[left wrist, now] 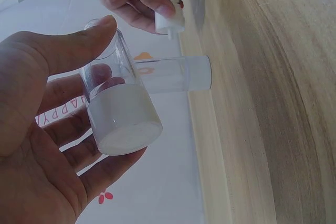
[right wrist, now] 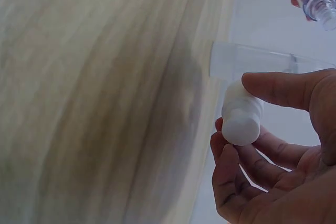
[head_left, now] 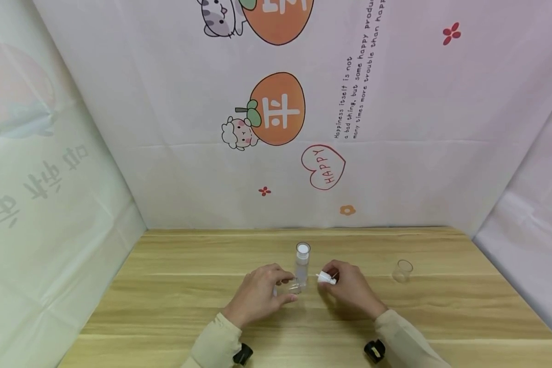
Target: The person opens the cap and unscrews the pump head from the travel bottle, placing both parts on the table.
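Observation:
My left hand (head_left: 259, 294) grips a small clear bottle with a white base (left wrist: 126, 119) between thumb and fingers; its body is tilted, the neck pointing towards the right hand. Pinched in my right hand (head_left: 349, 290) is a white pump head (right wrist: 241, 118), with a short nozzle showing in the left wrist view. The two held parts are apart, a little above the table. Just behind them a second clear bottle (head_left: 301, 271) stands upright, with a white top under a clear cover in the head view.
A clear cylindrical cap (head_left: 401, 273) stands on the wooden table (head_left: 202, 255) to the right of my right hand. Behind the table hangs a printed white cloth (head_left: 188, 179), and more cloth borders both sides. Each wrist wears a black band.

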A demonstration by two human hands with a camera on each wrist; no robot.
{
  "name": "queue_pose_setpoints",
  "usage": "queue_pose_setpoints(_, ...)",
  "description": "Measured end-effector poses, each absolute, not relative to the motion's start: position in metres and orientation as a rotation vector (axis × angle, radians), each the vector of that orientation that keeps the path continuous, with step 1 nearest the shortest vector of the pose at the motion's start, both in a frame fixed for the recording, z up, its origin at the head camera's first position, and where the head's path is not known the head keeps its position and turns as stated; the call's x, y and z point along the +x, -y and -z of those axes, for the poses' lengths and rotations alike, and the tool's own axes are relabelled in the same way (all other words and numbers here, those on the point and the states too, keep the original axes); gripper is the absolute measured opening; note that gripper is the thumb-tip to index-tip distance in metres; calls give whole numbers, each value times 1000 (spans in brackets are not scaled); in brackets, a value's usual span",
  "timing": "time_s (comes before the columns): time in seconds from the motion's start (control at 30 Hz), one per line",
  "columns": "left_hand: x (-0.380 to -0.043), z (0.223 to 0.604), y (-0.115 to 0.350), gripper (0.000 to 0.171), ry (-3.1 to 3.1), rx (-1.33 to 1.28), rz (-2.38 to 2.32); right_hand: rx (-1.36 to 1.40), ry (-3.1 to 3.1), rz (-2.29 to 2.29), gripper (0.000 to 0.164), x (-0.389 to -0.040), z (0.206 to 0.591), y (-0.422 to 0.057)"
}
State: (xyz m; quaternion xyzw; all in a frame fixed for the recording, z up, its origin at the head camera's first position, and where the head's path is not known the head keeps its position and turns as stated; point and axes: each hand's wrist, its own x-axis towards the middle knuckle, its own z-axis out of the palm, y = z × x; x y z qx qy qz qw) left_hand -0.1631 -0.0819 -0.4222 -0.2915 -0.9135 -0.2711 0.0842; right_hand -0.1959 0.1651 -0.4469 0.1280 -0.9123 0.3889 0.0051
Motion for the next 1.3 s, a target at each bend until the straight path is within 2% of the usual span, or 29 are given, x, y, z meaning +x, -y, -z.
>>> queue_pose_setpoints(0.6, -164, 421, 81, 34, 2708, -883, 818, 349, 2901, -1163, 20, -200, 459, -155)
queue_pose_setpoints(1.3, -162, 420, 82, 34, 2716, -878, 831, 334, 2907, -1156, 28, -199, 460, -152)
